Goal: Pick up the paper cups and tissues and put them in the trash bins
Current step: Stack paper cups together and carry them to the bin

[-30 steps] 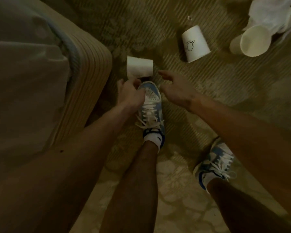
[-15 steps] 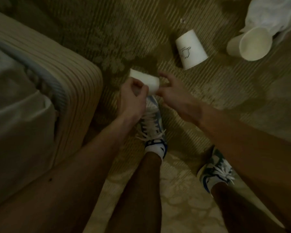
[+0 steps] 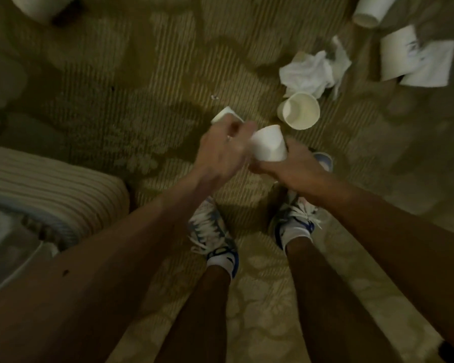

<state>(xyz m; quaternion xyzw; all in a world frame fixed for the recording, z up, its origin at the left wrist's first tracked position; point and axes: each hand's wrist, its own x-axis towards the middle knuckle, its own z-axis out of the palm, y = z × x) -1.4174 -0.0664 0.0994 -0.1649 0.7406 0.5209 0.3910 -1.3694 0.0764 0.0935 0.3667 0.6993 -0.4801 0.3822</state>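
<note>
Right hand (image 3: pixel 296 169) grips a white cup (image 3: pixel 268 145), left hand (image 3: pixel 220 153) a second cup (image 3: pixel 224 115), fallen cup (image 3: pixel 300 112) and crumpled tissue (image 3: pixel 307 72) just beyond.

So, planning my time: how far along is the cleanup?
Nothing visibly binned; no bin in view. The right hand grips one cup; the blurred left hand is at a second cup. Left on the carpet: an open cup, a far cup, a marked cup, crumpled tissues, a flat tissue.

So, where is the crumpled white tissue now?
The crumpled white tissue lies upper right in the head view, on the olive carpet, just beyond the tipped white paper cup.
</note>
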